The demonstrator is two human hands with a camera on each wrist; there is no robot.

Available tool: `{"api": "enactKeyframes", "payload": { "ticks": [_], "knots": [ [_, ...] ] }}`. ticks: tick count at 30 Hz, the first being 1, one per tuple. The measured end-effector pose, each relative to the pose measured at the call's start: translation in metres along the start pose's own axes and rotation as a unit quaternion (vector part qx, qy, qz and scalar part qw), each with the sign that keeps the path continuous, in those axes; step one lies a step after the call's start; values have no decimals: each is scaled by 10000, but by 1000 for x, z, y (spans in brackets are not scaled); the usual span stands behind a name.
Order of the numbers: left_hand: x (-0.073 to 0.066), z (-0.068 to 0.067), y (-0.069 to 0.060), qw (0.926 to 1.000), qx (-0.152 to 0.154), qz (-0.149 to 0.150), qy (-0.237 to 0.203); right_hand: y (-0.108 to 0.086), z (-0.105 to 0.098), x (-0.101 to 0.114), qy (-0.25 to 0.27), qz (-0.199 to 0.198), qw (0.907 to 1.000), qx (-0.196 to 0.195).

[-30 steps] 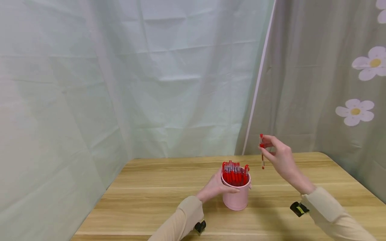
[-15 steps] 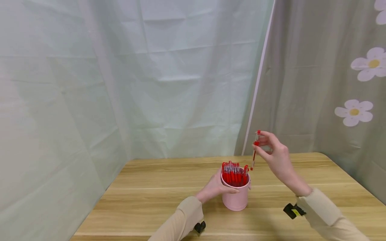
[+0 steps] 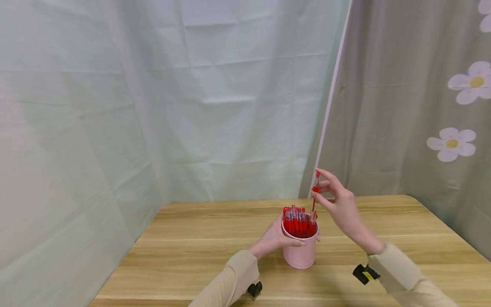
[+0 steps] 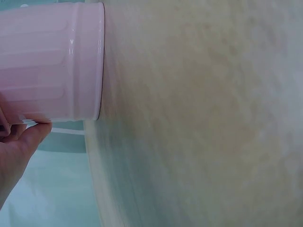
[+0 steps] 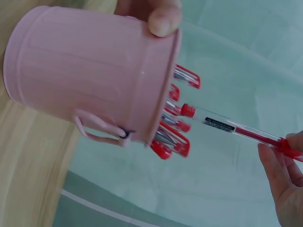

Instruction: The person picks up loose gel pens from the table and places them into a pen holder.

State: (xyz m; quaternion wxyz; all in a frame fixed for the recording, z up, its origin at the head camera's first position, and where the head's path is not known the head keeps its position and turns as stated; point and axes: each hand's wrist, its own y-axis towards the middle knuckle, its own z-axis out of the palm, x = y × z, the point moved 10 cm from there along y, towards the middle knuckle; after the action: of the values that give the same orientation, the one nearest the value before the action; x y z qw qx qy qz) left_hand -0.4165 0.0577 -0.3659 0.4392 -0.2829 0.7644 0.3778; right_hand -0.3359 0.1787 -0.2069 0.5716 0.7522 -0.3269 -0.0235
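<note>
A pink metal bucket stands upright on the table, holding several red capped pens. My left hand grips it at the rim from the left, thumb across the front; in the left wrist view the fingers reach the wall. Between thumb and fingers my right hand pinches one clear-barrelled red pen near its upper part. That pen is upright over the right side of the bucket's mouth. Its red lower end is beside the other pens' caps; whether they touch I cannot tell.
The wood-grain table spreads around the bucket. Pale green curtain hangs behind and left, with a grey flowered curtain at the right. A small handle loop sticks out from the bucket's side.
My right hand has moved left with the pen, from right of the bucket to over its mouth. The left hand and the bucket have stayed in place.
</note>
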Motion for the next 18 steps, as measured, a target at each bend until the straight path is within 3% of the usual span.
{"api": "enactKeyframes", "payload": {
  "ticks": [11, 18],
  "knots": [
    [-1, -1, 0, 10000, -3, 62, 35, -10, 21, -11, 61, 370, 9988, 306],
    [-2, -2, 0, 9999, -7, 91, 124, -17, 29, -16, 88, 333, 9986, 391]
  ]
}}
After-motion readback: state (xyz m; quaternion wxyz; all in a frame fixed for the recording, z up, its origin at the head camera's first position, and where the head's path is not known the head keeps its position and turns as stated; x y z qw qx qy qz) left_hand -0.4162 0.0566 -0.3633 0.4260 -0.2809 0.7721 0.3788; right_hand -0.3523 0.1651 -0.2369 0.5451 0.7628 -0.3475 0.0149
